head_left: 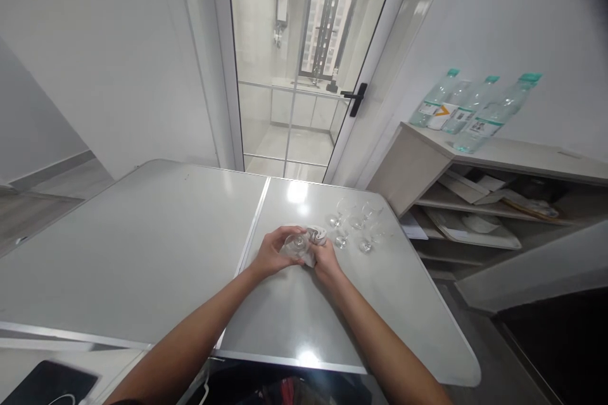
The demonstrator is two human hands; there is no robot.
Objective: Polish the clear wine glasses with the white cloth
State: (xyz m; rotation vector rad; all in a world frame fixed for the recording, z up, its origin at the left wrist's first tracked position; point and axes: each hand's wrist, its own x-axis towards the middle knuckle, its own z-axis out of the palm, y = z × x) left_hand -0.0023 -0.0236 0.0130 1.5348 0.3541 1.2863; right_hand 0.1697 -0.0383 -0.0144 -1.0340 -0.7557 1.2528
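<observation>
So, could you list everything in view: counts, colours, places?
Flat-topped table: one, grey, foreground
Footed glasses: several, clear, right on table
Held round glass: one, clear, centre
Crumpled cloth: one, whitish-grey, against glass
Boxy shelf unit: one, pale, right
Shelved clutter: uncountable, mixed, inside unit
Plastic bottles: four, clear-green, atop shelf unit
Glass-paned door: one, pale-framed, ahead
Lever handle: one, black, on door
Window: one, dark-framed, beyond door
Flat slab: one, black, lower left
Left hand: one, bare, holding glass
Right hand: one, bare, gripping cloth
</observation>
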